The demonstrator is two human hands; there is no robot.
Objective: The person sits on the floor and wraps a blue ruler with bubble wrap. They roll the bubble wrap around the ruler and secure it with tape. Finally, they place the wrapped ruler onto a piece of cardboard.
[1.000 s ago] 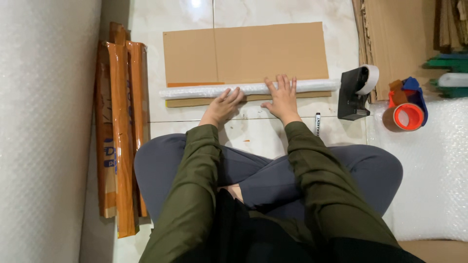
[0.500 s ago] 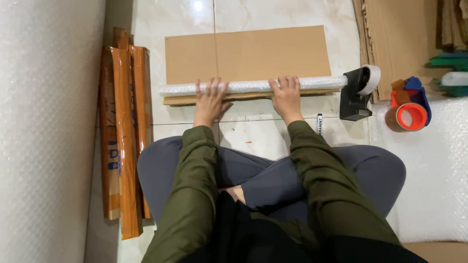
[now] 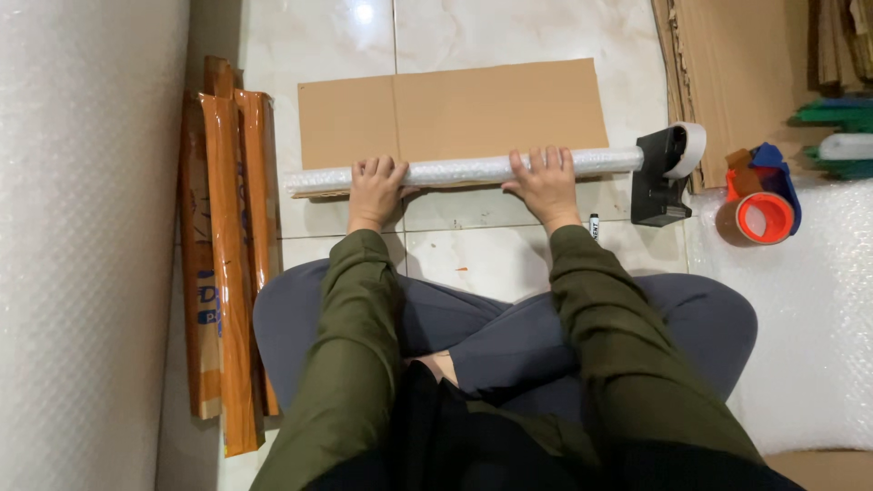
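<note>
A long roll wrapped in bubble wrap (image 3: pixel 464 169) lies across the near edge of a flat brown cardboard sheet (image 3: pixel 455 109) on the tiled floor. My left hand (image 3: pixel 373 189) rests palm down on the roll's left part, fingers curled over it. My right hand (image 3: pixel 546 182) presses on its right part in the same way. Both arms wear olive green sleeves, and my crossed legs in grey trousers sit just below.
A black tape dispenser (image 3: pixel 662 173) touches the roll's right end, with a marker pen (image 3: pixel 594 225) beside it. Orange tape rolls (image 3: pixel 755 214) lie right of that on bubble wrap (image 3: pixel 800 318). Long brown-taped parcels (image 3: pixel 227 264) lie left; a big bubble-wrap roll (image 3: pixel 82 245) beyond; stacked cardboard (image 3: pixel 737 64) top right.
Both hands have spread apart along the roll, the left going left and the right going right. The roll has rolled slightly farther up onto the cardboard.
</note>
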